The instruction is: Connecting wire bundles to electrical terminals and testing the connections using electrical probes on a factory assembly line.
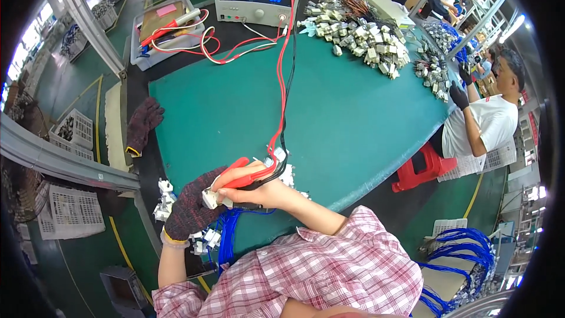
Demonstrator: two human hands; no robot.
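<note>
My left hand (191, 211), in a dark knit glove, is closed on a small white connector (209, 199). My bare right hand (259, 187) is closed around a red test probe (238, 165) and, it seems, a black one beside it. Their tips meet or come close to the connector; my fingers hide the exact contact. Red and black leads (281, 91) run from the right hand up to a bench tester (259, 12). A bundle of blue wires (228, 238) hangs below my hands. More white connectors (165, 200) lie left of the glove, and others sit partly behind my right hand.
A large pile of white connectors (368, 38) covers the far right of the green mat (218, 106). A plastic tray (141, 53) with tools stands far left, near a spare dark glove (144, 123). A gloved co-worker (485, 115) sits at right, by a red stool (421, 168).
</note>
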